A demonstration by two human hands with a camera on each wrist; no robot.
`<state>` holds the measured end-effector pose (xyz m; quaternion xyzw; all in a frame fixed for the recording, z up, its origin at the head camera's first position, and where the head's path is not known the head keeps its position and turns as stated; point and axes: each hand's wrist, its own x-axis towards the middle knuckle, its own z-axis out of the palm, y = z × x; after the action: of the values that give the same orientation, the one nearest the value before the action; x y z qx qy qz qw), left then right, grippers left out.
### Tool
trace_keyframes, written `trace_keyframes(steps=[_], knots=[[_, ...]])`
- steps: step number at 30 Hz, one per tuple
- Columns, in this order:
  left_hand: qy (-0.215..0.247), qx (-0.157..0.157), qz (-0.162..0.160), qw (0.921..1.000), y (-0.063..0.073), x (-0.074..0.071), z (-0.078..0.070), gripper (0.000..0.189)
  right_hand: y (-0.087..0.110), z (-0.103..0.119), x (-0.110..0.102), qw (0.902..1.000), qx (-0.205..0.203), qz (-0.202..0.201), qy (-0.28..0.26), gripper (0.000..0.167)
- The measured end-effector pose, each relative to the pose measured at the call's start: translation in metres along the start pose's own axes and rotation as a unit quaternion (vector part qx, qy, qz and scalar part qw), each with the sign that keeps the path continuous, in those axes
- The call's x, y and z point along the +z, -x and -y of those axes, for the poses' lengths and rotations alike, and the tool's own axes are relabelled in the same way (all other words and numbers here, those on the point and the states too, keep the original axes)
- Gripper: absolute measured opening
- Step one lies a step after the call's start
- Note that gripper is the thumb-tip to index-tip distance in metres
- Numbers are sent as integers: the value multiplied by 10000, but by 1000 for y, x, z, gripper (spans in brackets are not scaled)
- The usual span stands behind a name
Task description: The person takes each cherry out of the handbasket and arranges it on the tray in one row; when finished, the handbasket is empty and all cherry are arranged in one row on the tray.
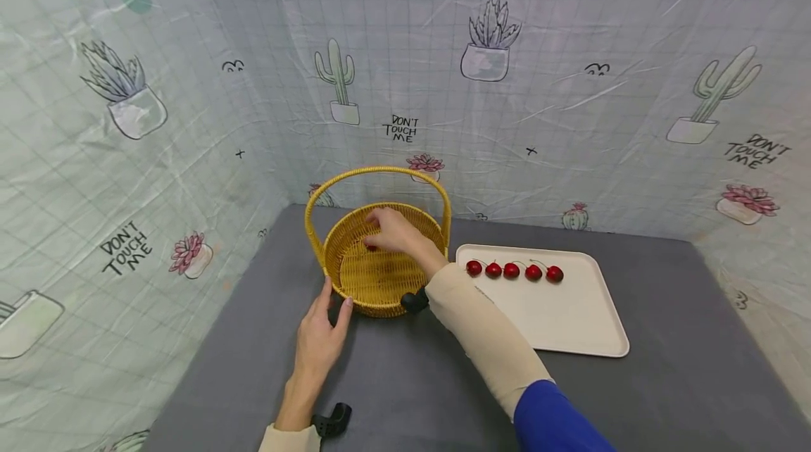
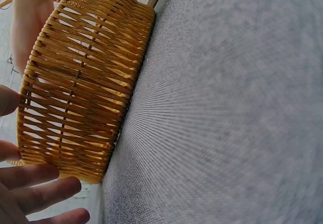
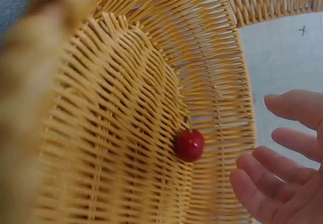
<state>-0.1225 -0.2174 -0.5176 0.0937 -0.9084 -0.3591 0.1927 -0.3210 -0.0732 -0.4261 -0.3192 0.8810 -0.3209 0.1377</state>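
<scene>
A yellow woven basket (image 1: 380,310) with a tall arched handle stands toward the back of the table. Over its inside hovers my right hand (image 1: 395,230), fingers loosely spread and holding nothing. Beneath that hand one red cherry (image 3: 189,145) with a thin stem lies against the basket's inner wall. My left hand (image 1: 319,339) rests at the basket's front left rim, thumb and fingers apart. In the left wrist view its fingertips (image 2: 45,173) touch the outer weave near the rim.
Right of the basket lies a cream rectangular tray (image 1: 570,318). Several cherries (image 1: 511,270) with stems sit in a row along its back part. A grey cloth (image 1: 405,396) covers the table, and a printed curtain (image 1: 538,107) hangs behind.
</scene>
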Motion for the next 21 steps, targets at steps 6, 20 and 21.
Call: trace_keyframes(steps=[6,20,21], knots=[[26,19,22,10000,0,2,-1,70,-13,-6,7,9989,390,222,-92,52],[129,-24,52,9999,0,2,1,70,-37,-21,26,9933,88,1126,240,44],[121,-37,48,9999,0,1,2,70,-38,-20,28,9929,65,1157,266,43]])
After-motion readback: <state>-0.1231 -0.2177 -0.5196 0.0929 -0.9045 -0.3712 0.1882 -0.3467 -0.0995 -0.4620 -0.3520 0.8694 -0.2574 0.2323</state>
